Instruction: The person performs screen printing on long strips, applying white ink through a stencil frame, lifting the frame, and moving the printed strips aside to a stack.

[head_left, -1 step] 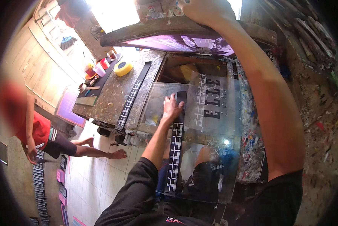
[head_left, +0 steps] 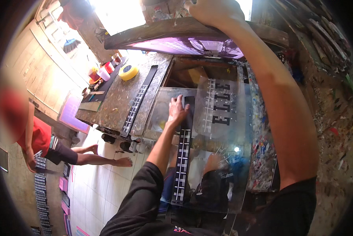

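The top edge cuts off part of my right hand [head_left: 217,13], and the other person's head [head_left: 13,106] is all blurry

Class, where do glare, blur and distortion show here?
Head view: the window is blown out to white, and a glare spot shines on the glass sheet; head view: the other person's head is blurred, while the white-patterned black strip by the left hand looks fairly sharp; head view: the screen frame looks bowed, probably from the fisheye.

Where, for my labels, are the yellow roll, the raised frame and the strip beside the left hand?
Yellow roll [head_left: 129,74]: head view, its side.
Raised frame [head_left: 176,28]: head view, near edge.
Strip [head_left: 182,152]: head view, patterned middle.
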A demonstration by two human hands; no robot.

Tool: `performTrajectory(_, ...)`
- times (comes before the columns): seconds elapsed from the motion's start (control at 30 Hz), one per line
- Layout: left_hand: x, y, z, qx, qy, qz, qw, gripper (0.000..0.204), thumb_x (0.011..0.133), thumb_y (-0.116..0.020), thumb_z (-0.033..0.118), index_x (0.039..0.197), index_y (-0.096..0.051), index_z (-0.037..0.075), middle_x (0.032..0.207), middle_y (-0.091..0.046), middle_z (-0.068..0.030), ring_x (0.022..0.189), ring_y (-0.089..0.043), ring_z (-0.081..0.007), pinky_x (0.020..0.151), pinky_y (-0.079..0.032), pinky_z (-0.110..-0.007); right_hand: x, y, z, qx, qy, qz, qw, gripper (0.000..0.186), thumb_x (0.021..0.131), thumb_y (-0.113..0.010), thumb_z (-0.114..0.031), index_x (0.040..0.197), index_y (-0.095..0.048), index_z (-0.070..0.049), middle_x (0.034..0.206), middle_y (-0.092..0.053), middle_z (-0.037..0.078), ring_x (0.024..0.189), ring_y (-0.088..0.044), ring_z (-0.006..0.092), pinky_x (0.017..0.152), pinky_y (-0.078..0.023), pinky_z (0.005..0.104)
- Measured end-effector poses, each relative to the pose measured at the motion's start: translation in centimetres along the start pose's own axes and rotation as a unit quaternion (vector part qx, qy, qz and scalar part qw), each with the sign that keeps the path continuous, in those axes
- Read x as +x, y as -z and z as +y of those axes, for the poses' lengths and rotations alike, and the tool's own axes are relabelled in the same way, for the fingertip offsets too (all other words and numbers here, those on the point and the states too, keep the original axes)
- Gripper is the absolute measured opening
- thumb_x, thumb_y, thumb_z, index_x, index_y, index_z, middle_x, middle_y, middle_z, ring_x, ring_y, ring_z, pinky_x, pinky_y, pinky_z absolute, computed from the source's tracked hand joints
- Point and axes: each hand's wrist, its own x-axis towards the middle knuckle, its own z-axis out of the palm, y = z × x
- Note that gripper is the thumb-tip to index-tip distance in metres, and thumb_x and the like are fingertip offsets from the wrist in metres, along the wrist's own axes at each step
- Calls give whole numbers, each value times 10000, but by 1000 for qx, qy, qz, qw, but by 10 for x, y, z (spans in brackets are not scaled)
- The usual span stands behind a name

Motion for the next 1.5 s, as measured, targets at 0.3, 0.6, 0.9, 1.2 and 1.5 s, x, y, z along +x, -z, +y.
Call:
performTrajectory(0.3, 45, 12, -17, -2, -205, -78, 976, 333, 907, -629, 133, 1236, -665, 98, 1215, -616, -183, 1134, -570, -394, 1026, -459, -453, 48, -14, 36, -195, 195, 120, 954, 361, 938, -553, -298, 1070, -693, 7, 1030, -704, 268, 944, -698, 415, 850, -560, 480)
performTrajectory(0.6, -242, 74, 76, 82, 54, -39, 994, 1073, 759, -842, 457, 1471, -280, -118, 1263, -470, -286, 1153, -489, -444, 1004, -430, -492, 75, -35, 46, -278, 278, 53, 918, 344, 924, -587, -308, 972, -723, 4, 955, -715, 247, 863, -705, 395, 785, -568, 466)
performTrajectory(0.9, -227, 33, 105, 10, 95, 16, 995, 984, 759, -695, 107, 1535, -139, -133, 1183, -466, -258, 1068, -477, -399, 999, -405, -485, 72, -28, 44, -120, 179, 52, 975, 353, 916, -600, -327, 949, -733, -1, 920, -715, 236, 839, -702, 385, 751, -560, 461)
performTrajectory(1.2, -212, 41, 103, -37, 40, -23, 998, 765, 787, -715, 153, 1449, -383, -36, 1194, -481, -252, 1100, -477, -408, 978, -395, -529, 103, -34, 65, -289, 279, 57, 914, 375, 914, -602, -352, 940, -742, -5, 901, -716, 230, 822, -700, 378, 726, -550, 459)
performTrajectory(1.5, -27, -9, 55, -28, -279, -115, 953, 451, 811, -643, 106, 1243, -587, -13, 1246, -516, -182, 1234, -457, -389, 1036, -382, -498, 75, -35, 53, -75, 99, 12, 992, 413, 948, -549, -364, 1029, -728, -1, 1015, -694, 290, 948, -678, 427, 840, -521, 476)
